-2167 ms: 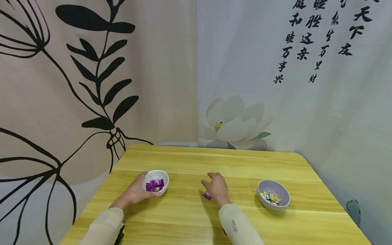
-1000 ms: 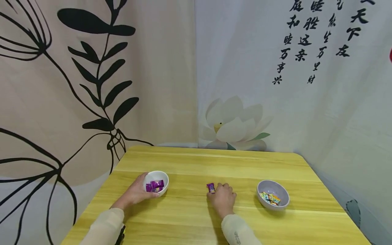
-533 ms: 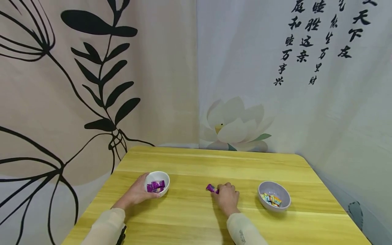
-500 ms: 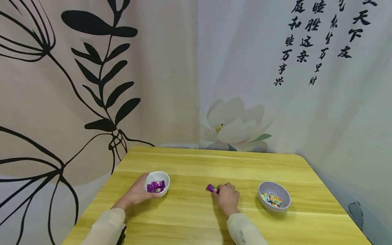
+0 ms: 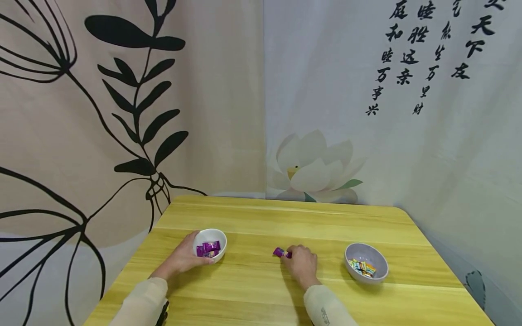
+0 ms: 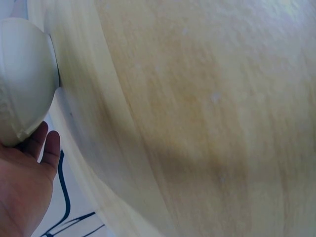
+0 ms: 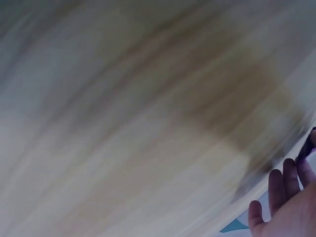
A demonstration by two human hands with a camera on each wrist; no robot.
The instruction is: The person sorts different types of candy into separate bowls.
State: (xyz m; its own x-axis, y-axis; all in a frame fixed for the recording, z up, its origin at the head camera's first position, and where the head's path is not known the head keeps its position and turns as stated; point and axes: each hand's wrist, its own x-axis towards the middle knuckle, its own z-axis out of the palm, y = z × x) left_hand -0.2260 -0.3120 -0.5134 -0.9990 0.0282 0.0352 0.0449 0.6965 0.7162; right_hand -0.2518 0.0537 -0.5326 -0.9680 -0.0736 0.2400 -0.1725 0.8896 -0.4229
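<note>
In the head view my left hand (image 5: 179,258) holds a small white bowl (image 5: 210,234) by its left side, thumb near the front rim and fingers round the back. Several purple wrapped candies (image 5: 210,247) lie inside it. The left wrist view shows the outside of the white bowl (image 6: 27,79) against my fingers. Near the table's middle, my right hand (image 5: 303,265) pinches one end of a purple wrapped candy (image 5: 279,251), whose other end points left. In the right wrist view a dark bit of that candy (image 7: 307,147) shows at the fingertips, at the frame's edge.
A grey-lilac bowl (image 5: 367,251) with several yellow, blue and orange wrapped candies (image 5: 363,268) stands to the right of my right hand. The wooden table (image 5: 253,290) ends at a curtain (image 5: 228,113) printed with plants and writing.
My right hand has come down from hovering with spread fingers over the candy and now pinches it. The candy was turned and shifted slightly. My left hand and the white bowl keep their place.
</note>
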